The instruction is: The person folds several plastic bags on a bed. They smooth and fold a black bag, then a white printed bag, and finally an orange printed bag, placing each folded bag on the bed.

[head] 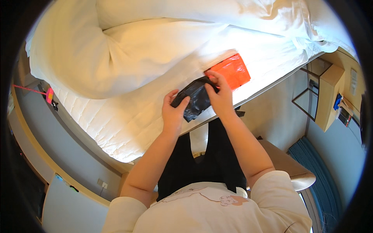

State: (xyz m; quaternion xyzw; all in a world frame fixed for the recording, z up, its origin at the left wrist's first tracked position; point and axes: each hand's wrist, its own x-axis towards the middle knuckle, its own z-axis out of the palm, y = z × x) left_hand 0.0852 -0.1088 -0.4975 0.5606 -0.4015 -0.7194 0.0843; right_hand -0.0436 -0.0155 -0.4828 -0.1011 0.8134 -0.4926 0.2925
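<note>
A folded black plastic bag (195, 99) is held between my two hands, above the near edge of the bed. My left hand (174, 109) pinches its left end, with the thumb on top. At the upper right end, my right hand (219, 91) grips it between thumb and fingers. Just beyond my right hand, a flat, folded orange-red plastic bag (233, 71) lies on the white bedding; its lower left part is hidden behind that hand and the black bag.
A rumpled white duvet (140, 55) covers the far side of the bed, over a quilted mattress pad (96, 128). To the right stands a wooden desk (332, 96) with a dark metal frame. A brown upholstered seat (285, 163) and a blue curtain (317, 174) are at lower right.
</note>
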